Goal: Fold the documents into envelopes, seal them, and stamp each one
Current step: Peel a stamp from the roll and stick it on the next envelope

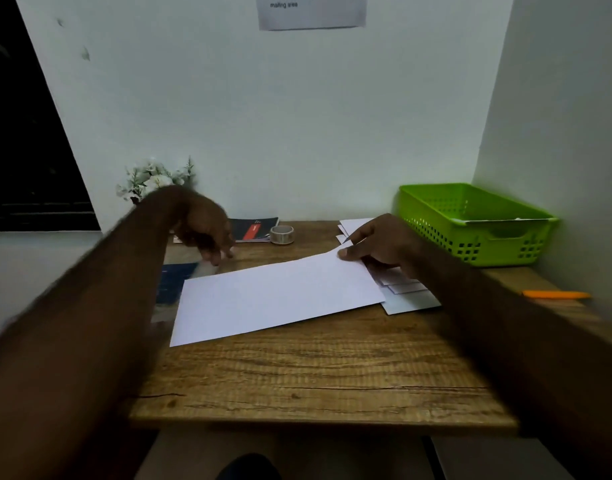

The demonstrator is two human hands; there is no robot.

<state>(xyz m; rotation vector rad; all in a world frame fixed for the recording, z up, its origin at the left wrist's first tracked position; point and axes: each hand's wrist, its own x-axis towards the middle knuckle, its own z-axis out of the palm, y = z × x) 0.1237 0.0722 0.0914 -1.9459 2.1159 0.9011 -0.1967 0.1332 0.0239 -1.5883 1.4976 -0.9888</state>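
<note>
A white sheet of paper (276,299) lies slanted across the middle of the wooden desk (315,382). My right hand (380,247) pinches its far right corner between thumb and fingers. Under that hand lies a small pile of white envelopes (406,297). My left hand (204,226) hovers blurred above the desk's back left, fingers loosely curled downward, holding nothing that I can see. A roll of clear tape (282,234) stands behind the sheet.
A green plastic basket (477,226) sits at the back right against the wall. An orange pen (555,294) lies at the right edge. Dark booklets (254,228) and a blue book (174,282) lie at the left, by a pot of white flowers (152,178).
</note>
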